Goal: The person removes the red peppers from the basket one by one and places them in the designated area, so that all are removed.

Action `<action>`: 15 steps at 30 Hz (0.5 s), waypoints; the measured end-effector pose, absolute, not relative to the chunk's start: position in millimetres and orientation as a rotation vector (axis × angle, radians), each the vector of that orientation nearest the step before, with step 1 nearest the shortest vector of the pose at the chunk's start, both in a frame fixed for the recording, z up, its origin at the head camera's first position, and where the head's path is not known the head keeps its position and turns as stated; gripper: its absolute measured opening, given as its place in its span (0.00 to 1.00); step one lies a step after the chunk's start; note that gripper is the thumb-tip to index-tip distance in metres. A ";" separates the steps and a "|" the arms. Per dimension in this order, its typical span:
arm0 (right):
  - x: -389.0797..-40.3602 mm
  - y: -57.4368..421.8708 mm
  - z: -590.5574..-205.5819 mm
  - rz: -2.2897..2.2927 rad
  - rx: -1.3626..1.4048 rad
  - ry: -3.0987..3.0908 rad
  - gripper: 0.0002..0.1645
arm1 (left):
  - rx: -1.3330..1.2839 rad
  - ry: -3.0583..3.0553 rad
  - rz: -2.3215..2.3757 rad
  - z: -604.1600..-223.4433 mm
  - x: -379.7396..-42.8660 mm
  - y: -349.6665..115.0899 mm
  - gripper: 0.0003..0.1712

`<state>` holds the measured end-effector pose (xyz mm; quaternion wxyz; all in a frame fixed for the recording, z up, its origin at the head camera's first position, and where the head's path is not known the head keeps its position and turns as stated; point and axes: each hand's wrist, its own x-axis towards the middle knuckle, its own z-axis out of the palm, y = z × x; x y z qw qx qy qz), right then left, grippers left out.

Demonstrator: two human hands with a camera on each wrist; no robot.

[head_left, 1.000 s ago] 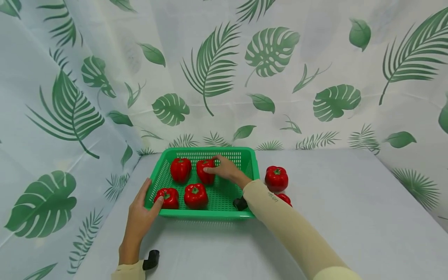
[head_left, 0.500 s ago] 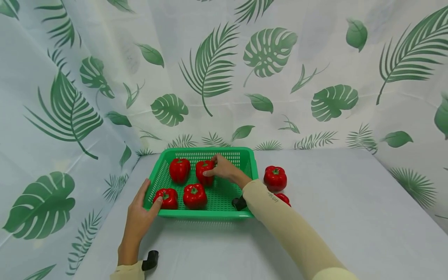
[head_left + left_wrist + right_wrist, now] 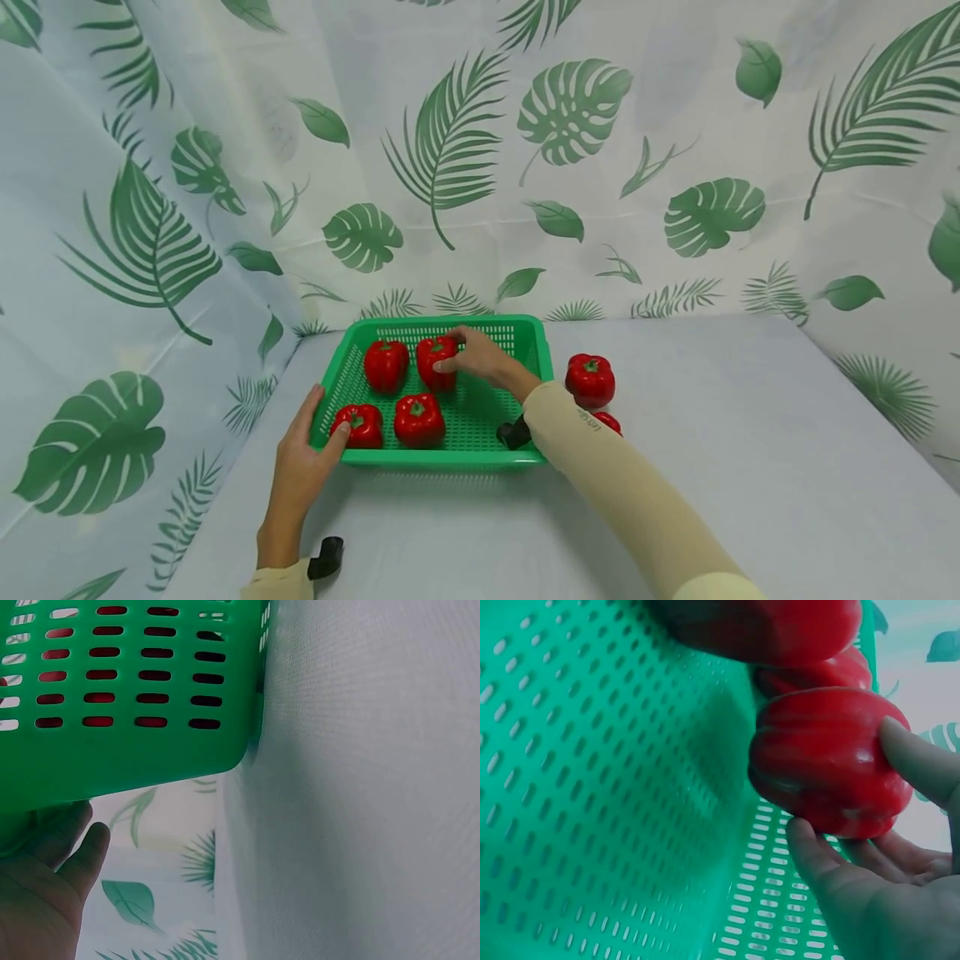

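Note:
My right hand (image 3: 483, 357) grips a red bell pepper (image 3: 829, 757) inside the green plastic basket (image 3: 442, 458), thumb on one side and fingers on the other. To its left, at the back of the basket, stands another bell pepper (image 3: 386, 367). Two more, a middle bell pepper (image 3: 419, 422) and a left bell pepper (image 3: 362, 427), sit along the front. My left hand (image 3: 302, 458) holds the basket's left front corner, thumb over the rim and fingers along the outer side. In the left wrist view, that hand (image 3: 45, 900) is at the rim, its fingers partly hidden behind it.
Right of the basket, a bell pepper (image 3: 590, 380) rests on the white tabletop (image 3: 750, 433). Nearer, another bell pepper (image 3: 610, 422) is partly hidden by my right sleeve (image 3: 600, 467). A leaf-printed cloth (image 3: 480, 167) hangs behind and at both sides.
The bell pepper in my right hand has shifted slightly left and up within the basket. My left hand stays at the basket's corner, and the other peppers have not moved.

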<state>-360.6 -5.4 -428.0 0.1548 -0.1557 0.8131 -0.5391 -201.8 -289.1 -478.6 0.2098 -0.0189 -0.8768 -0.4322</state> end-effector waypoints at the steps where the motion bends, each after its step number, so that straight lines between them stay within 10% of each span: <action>1: -359.8 -5.1 -425.6 -1.552 -0.448 2.324 0.43 | -0.053 -2.438 -1.198 -479.0 -201.8 -289.0 0.41; 15: -355.1 10.5 -399.6 -1.676 -0.452 2.269 0.41 | -0.046 -2.445 -1.203 -476.7 -199.9 -287.2 0.40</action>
